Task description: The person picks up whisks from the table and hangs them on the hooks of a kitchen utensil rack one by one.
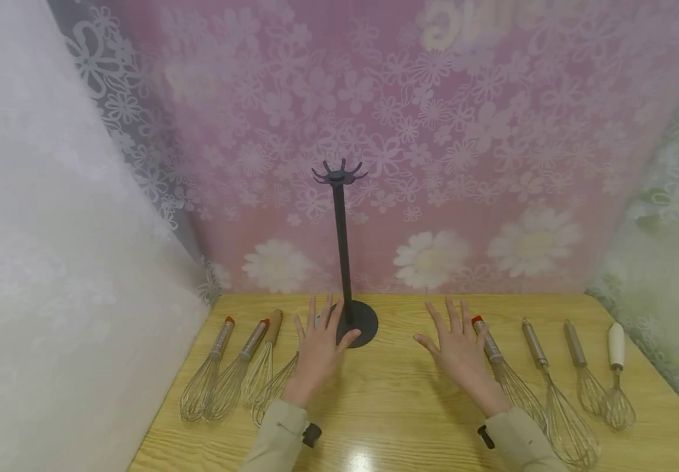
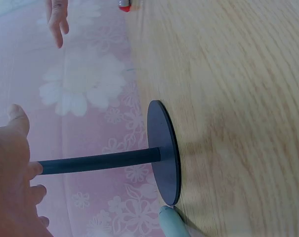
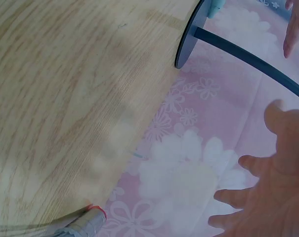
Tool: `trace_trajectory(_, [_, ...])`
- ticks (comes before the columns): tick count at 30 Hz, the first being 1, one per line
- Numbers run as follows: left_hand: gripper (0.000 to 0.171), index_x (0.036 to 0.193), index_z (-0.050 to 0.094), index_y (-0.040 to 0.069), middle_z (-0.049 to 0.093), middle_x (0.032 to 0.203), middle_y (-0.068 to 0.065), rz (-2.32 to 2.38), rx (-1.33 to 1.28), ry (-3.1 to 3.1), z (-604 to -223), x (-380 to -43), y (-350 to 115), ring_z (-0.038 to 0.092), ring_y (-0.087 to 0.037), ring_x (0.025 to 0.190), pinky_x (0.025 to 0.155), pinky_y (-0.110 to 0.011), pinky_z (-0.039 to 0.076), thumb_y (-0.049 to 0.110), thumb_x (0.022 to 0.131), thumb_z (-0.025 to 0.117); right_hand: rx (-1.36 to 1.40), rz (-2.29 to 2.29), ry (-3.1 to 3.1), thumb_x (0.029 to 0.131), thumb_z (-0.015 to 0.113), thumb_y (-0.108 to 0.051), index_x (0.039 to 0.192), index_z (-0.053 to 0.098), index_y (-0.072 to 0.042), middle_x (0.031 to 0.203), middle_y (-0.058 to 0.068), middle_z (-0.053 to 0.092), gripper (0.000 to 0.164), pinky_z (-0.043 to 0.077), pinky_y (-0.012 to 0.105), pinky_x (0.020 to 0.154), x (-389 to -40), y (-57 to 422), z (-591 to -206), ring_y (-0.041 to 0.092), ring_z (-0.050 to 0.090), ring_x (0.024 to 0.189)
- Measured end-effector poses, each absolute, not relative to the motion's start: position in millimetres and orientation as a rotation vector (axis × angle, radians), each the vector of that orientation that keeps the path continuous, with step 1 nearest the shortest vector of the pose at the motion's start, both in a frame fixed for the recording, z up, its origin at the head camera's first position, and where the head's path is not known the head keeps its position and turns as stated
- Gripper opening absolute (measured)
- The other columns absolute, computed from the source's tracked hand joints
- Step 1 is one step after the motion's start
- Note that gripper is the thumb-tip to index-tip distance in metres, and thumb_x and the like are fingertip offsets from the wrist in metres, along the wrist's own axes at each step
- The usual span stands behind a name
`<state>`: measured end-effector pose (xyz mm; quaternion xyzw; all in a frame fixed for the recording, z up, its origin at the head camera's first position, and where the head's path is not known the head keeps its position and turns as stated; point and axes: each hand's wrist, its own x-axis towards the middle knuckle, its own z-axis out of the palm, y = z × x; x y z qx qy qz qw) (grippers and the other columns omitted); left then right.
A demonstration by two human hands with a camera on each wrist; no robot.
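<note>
Both hands hover over the wooden table with fingers spread, holding nothing. My left hand (image 1: pixel 317 353) is in front of a black stand (image 1: pixel 343 255) with a round base and a ring of hooks on top. Partly hidden under that hand lies a whisk (image 1: pixel 273 392); a pale green handle end (image 2: pixel 173 223) shows beside the base in the left wrist view. My right hand (image 1: pixel 459 351) is just left of a red-tipped whisk (image 1: pixel 493 347). In the right wrist view its fingers (image 3: pixel 233 197) are apart from that whisk's handle (image 3: pixel 87 223).
More whisks lie left: two red-tipped ones (image 1: pixel 221 337) (image 1: pixel 253 339) and a wooden-handled one (image 1: pixel 274 326). To the right are two metal-handled whisks (image 1: pixel 534 344) (image 1: pixel 575 344) and a white-handled one (image 1: pixel 617 345). A flowered pink backdrop (image 1: pixel 433 131) rises behind the table (image 1: pixel 398 413).
</note>
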<state>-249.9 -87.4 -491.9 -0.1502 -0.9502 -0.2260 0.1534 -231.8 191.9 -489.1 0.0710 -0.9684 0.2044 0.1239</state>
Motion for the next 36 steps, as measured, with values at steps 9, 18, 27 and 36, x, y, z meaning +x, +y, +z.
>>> trace_trajectory(9, [0.063, 0.155, 0.042, 0.014, 0.034, 0.162, -0.010, -0.775, -0.424, -2.606, -479, -261, -96, 0.024, -0.039, 0.151, 0.116, -0.073, 0.016, 0.045, 0.102, 0.056, 0.230, 0.730, -2.713, 0.104, 0.055, -0.043, 0.151, 0.045, -0.005, 0.150, 0.029, 0.044, 0.061, 0.027, 0.073, 0.111, -245, 187, -481, 0.053, 0.034, 0.140])
trace_trajectory(18, [0.044, 0.140, 0.057, 0.003, 0.061, 0.137, -0.018, -0.936, -0.458, -2.407, -454, -272, -103, 0.057, -0.037, 0.126, 0.106, -0.053, 0.047, 0.029, 0.105, 0.057, 0.204, 0.965, -2.547, 0.103, 0.061, -0.036, 0.138, 0.061, -0.010, 0.130, 0.015, 0.067, 0.044, 0.057, 0.051, 0.070, -263, 168, -469, 0.038, 0.067, 0.108])
trace_trajectory(27, [0.032, 0.132, 0.063, 0.004, 0.067, 0.128, -0.012, -1.018, -0.452, -2.327, -433, -286, -105, 0.065, -0.029, 0.116, 0.097, -0.047, 0.054, 0.021, 0.105, 0.058, 0.299, 1.223, -2.342, 0.098, 0.070, -0.021, 0.127, 0.069, -0.010, 0.117, 0.013, 0.072, 0.031, 0.060, 0.051, 0.076, -280, 143, -471, 0.034, 0.071, 0.095])
trace_trajectory(36, [0.029, 0.127, 0.064, 0.000, 0.069, 0.123, -0.013, -1.039, -0.440, -2.222, -416, -303, -105, 0.068, -0.028, 0.108, 0.091, -0.043, 0.057, 0.012, 0.102, 0.063, 0.439, 1.454, -2.244, 0.096, 0.071, -0.009, 0.129, 0.066, -0.006, 0.122, 0.014, 0.070, 0.034, 0.059, 0.051, 0.084, -297, 117, -466, 0.034, 0.069, 0.102])
